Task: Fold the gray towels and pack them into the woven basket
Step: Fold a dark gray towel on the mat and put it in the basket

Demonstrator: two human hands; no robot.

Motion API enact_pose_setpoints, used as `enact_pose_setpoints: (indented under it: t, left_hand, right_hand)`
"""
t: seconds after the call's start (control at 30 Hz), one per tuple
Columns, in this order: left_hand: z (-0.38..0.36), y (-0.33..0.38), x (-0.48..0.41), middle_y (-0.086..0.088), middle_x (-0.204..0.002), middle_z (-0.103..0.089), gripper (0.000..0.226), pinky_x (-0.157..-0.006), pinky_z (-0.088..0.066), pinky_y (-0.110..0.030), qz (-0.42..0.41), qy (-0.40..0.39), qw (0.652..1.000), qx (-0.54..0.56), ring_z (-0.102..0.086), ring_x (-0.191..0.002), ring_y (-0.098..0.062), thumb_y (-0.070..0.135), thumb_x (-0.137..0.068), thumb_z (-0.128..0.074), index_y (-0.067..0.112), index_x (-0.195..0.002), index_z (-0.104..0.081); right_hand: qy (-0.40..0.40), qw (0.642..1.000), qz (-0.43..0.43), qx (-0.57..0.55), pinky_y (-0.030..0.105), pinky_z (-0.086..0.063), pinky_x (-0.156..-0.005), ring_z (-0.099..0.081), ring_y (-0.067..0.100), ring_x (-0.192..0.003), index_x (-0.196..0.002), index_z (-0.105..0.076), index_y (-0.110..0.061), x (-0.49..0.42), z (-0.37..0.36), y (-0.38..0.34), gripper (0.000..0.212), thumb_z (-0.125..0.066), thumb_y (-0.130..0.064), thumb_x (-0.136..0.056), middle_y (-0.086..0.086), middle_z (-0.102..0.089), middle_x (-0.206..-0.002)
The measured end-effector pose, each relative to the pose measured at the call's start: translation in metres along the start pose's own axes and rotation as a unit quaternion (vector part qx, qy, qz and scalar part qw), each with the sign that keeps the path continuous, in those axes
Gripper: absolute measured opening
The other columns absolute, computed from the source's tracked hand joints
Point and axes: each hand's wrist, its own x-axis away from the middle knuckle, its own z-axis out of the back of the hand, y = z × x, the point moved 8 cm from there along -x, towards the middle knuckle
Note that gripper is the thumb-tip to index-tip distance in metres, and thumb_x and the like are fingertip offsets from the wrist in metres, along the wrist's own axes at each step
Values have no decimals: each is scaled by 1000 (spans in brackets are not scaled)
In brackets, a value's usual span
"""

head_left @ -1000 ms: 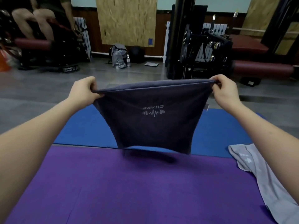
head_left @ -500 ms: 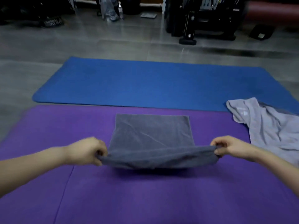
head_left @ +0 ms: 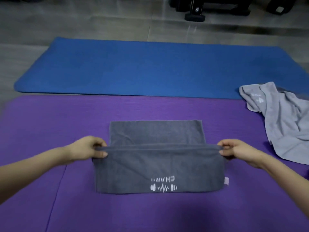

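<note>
Since the fold must land square, left hand [head_left: 87, 150], nine o'clock, and right hand [head_left: 237, 151], three o'clock, pinch taut the dark gray towel [head_left: 158, 169] lying on the purple mat [head_left: 50, 131].

Your left hand [head_left: 87, 150] and left forearm [head_left: 33, 169] are bare, with skin exposed from the fingertips up to the point where the view cuts the arm off. Your right hand [head_left: 240, 151] and right forearm [head_left: 280, 178] are bare in the same way. The thumbnail that shows on your left hand is short and plain.
</note>
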Motion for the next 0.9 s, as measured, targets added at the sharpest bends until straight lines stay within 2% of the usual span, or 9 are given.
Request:
enact_pose_setpoints:
  t: [0.13, 0.2, 0.3, 0.43, 0.6, 0.67, 0.73, 0.8, 0.9]
  left_hand:
    - [31, 6, -48, -3, -78, -64, 9, -57, -44, -11, 6, 132, 989, 63, -55, -72, -13, 2, -81, -70, 11, -82, -65]
    - [41, 6, -70, -4, -81, -63, 10, -64, -45, -17, 5, 184, 979, 86, -55, -74, -14, 3, -81, -69, 12, -84, -65]
    - [48, -2, -101, -6, -84, -63, 10, -70, -45, -27, 12, 235, 965, 116, -55, -78, -18, 4, -81, -70, 10, -88, -65]
    - [43, -16, -129, -8, -87, -62, 11, -74, -39, -26, 36, 272, 957, 98, -55, -82, -19, 5, -81, -70, 10, -89, -64]
    - [37, -38, -146, -8, -95, -63, 16, -77, -40, -29, 93, 303, 948, 36, -56, -89, -23, 10, -82, -69, 7, -97, -66]
    - [33, -43, -148, -12, -104, -63, 27, -86, -43, -35, 105, 306, 946, -25, -57, -101, -32, 16, -81, -70, 9, -106, -64]
    - [32, -38, -141, -20, -108, -59, 39, -93, -40, -44, 85, 330, 932, -127, -51, -106, -40, 19, -78, -72, 11, -114, -60]
    - [26, -18, -119, -23, -102, -56, 37, -87, -41, -50, 7, 371, 903, -218, -50, -97, -45, 20, -78, -71, 7, -111, -62]
    - [-12, 11, -74, -15, -91, -58, 35, -75, -43, -44, -166, 322, 882, -302, -55, -80, -38, 37, -82, -53, 8, -95, -66]
  right_hand:
    - [110, 993, 33, -33, 16, -41, -48, -51, 8, -53, -88, -60, -7, -40, 18, -24, 20, -49, 9, -91, 7, -60, -69]
    - [149, 987, 47, -38, 15, -41, -47, -51, 14, -59, -90, -59, -7, -61, 26, -33, 21, -47, 10, -91, 11, -58, -74]
    - [194, 979, 55, -32, 12, -41, -46, -49, 17, -64, -87, -58, -9, -89, 33, -36, 26, -45, 13, -91, 8, -57, -74]
    - [217, 974, 61, 29, 9, -42, -54, -51, 14, -66, -97, -58, -8, -121, 34, -31, 22, -48, 10, -90, 2, -58, -75]
    - [260, 946, 42, 189, 39, -47, -80, -55, 22, -83, -98, -59, -31, -143, 36, -22, 19, -60, -15, -88, 1, -61, -87]
    - [277, 910, 30, 306, 40, -44, -81, -57, 30, -95, -118, -57, -21, -139, 31, -22, 29, -60, -22, -89, 8, -60, -100]
    - [342, 843, 79, 407, 45, -44, -80, -57, 38, -98, -124, -55, -13, -120, 24, -36, 38, -59, -27, -88, 16, -59, -106]
    - [381, 785, 173, 457, 45, -44, -74, -58, 39, -88, -115, -61, -10, -90, 7, -45, 39, -51, -35, -87, 16, -60, -99]
    - [289, 761, 308, 493, 40, -40, -80, -57, 31, -92, -109, -64, -13, -46, -37, -34, 44, -45, -47, -87, 10, -63, -104]
